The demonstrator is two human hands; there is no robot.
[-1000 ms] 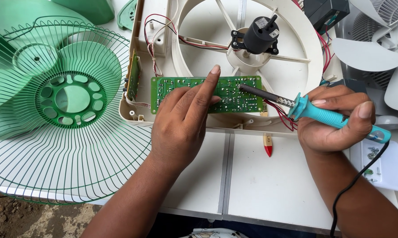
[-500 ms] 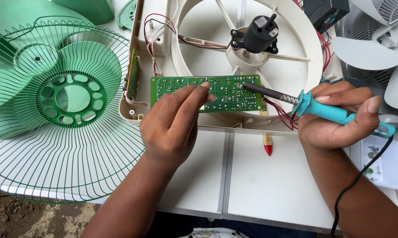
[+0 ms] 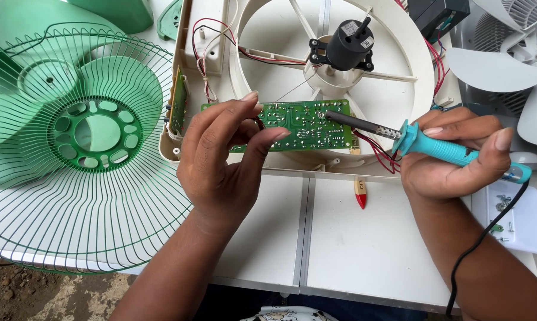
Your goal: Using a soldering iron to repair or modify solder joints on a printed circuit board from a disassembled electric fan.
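A green rectangular printed circuit board (image 3: pixel 304 125) is steadied over the cream plastic fan housing (image 3: pixel 399 65) on the white bench (image 3: pixel 340 238). The left hand (image 3: pixel 224 163) is closed on the board's left end, pinching it between thumb and fingertips. The right hand (image 3: pixel 452 160) is wrapped around the teal-handled soldering iron (image 3: pixel 426 142). The board's long axis lies left to right. The iron points left, its tip resting on a joint near the board's upper middle. Good practice: the board is kept still and the tip applied only briefly.

Both forearms are bare, no sleeves; left hand (image 3: pixel 221 160) and right hand (image 3: pixel 452 160) wear no gloves or rings.
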